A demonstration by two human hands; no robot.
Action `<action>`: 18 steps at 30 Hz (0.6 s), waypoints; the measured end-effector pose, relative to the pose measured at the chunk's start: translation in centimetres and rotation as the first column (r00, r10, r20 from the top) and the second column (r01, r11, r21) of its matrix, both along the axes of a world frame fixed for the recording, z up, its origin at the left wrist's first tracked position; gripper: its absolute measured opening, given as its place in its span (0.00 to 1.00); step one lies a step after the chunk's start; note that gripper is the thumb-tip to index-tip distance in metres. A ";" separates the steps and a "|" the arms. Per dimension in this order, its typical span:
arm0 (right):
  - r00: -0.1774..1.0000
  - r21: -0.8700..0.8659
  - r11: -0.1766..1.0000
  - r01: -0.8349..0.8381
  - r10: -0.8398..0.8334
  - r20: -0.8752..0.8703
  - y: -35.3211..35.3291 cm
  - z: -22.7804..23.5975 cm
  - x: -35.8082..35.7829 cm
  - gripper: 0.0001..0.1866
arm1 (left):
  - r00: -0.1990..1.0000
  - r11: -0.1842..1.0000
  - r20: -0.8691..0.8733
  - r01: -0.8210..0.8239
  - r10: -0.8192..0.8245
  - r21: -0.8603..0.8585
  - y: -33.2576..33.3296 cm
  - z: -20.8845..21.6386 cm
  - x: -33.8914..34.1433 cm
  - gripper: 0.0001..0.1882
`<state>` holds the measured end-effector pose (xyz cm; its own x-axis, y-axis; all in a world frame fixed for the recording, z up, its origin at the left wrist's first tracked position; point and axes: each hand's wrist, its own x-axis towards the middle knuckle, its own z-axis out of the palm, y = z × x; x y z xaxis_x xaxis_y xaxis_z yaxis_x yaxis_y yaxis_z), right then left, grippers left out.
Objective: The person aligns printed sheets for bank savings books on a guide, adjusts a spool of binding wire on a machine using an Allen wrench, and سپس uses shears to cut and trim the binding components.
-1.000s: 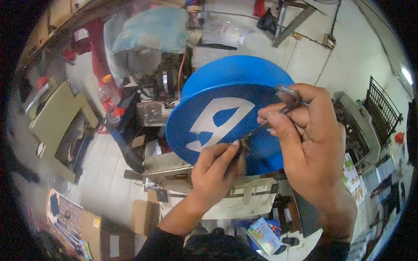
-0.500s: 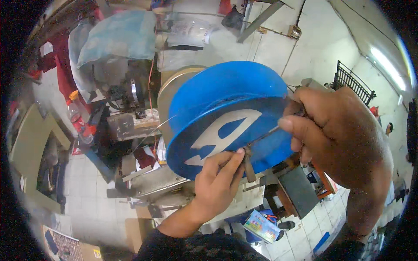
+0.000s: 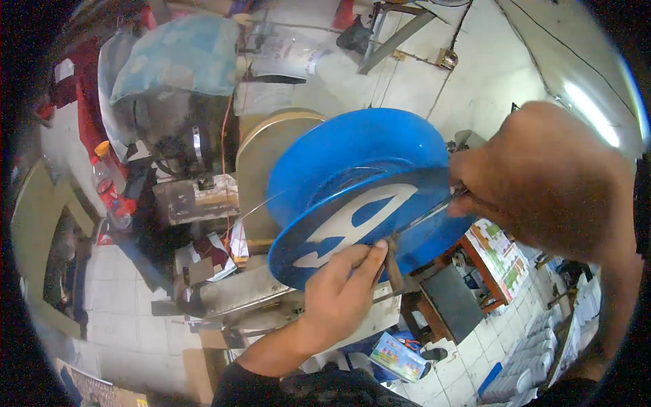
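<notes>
A large blue plastic spool (image 3: 380, 129) fills the middle, its near flange tilted toward me and marked with a pale, cut-out shape (image 3: 386, 200). Thin wire shows between the flanges, and one loose strand sticks out left. At the hub, my left hand (image 3: 339, 295) has thumb and fingers closed on a rusty metal fitting (image 3: 392, 264). My right hand (image 3: 549, 180), smeared by motion, is raised at the flange's right side. Its fingers are closed round the end of a thin metal rod (image 3: 428, 216), which runs from the hub fitting.
Behind the spool stands a beige disc (image 3: 254, 152). A machine (image 3: 196, 146) under a pale blue cloth (image 3: 180, 57) is at left, beside a red-labelled bottle (image 3: 108, 190). A bench (image 3: 251, 292) lies below the spool; a dark-topped box (image 3: 453, 297) stands at right.
My right hand has moved up and right, away from the hub, with the rod in its fingers. My left hand stays at the fitting. The view has shifted slightly.
</notes>
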<state>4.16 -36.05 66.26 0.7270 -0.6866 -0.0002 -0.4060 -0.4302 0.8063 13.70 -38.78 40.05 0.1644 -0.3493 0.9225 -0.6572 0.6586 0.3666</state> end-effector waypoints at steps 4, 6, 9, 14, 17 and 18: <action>0.987 0.081 0.990 -0.112 0.120 -0.104 -1.7 0.5 -0.6 0.08 | 1.000 1.000 -0.002 0.013 -0.013 0.010 0.3 0.6 0.3 0.17; 0.979 0.106 0.984 -0.143 0.156 -0.129 -1.8 1.1 -0.2 0.07 | 0.999 0.999 -0.032 0.027 -0.026 0.030 0.4 0.6 0.2 0.10; 0.904 0.119 0.985 -0.121 0.159 -0.396 -1.2 1.3 1.0 0.07 | 0.999 0.999 0.040 0.004 -0.005 0.034 0.1 0.1 0.4 0.25; 0.791 -0.034 0.832 -0.554 0.513 -0.333 -1.9 0.2 -0.7 0.09 | 0.999 0.999 0.041 -0.025 0.026 -0.023 0.2 0.1 0.3 0.26; 0.829 -0.041 0.865 -0.500 0.465 -0.310 -2.1 0.6 -2.0 0.10 | 0.998 0.998 0.033 -0.046 0.048 -0.048 -0.1 0.1 0.2 0.27; 0.844 -0.041 0.878 -0.477 0.444 -0.302 -2.2 0.8 -2.7 0.10 | 0.998 0.998 0.036 -0.046 0.048 -0.048 -0.2 0.2 0.2 0.27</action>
